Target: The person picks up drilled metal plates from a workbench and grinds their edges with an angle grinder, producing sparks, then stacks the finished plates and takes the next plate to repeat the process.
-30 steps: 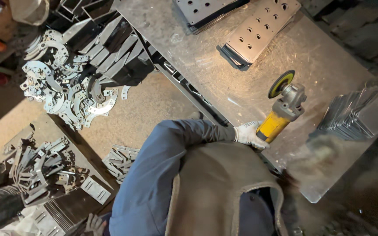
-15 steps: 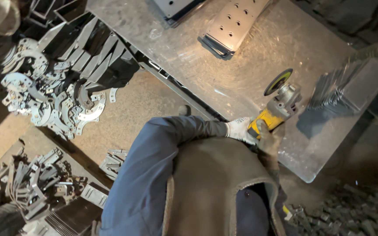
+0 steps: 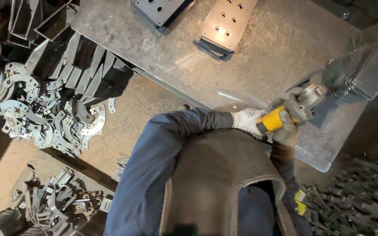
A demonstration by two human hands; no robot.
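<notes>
My left hand [image 3: 246,121], in a white glove, grips the rear of a yellow angle grinder [image 3: 273,120]. In a grey glove, my right hand [image 3: 286,130] wraps the grinder's body just behind its grey head [image 3: 306,98]. The head sits at the left edge of a stack of thin steel plates [image 3: 357,74] on the steel table [image 3: 189,70]; whether the disc touches the stack I cannot tell. My blue sleeve and brown apron fill the lower middle of the view.
Two perforated steel plates [image 3: 226,26] [image 3: 160,11] lie at the table's far side. Heaps of curved metal brackets [image 3: 44,118] and flat strips [image 3: 57,205] cover the floor at left. Dark metal scrap [image 3: 359,196] lies at lower right.
The grinder has swung right and away from me, its head now at the plate stack. Both hands stay on it. The view has shifted over the table.
</notes>
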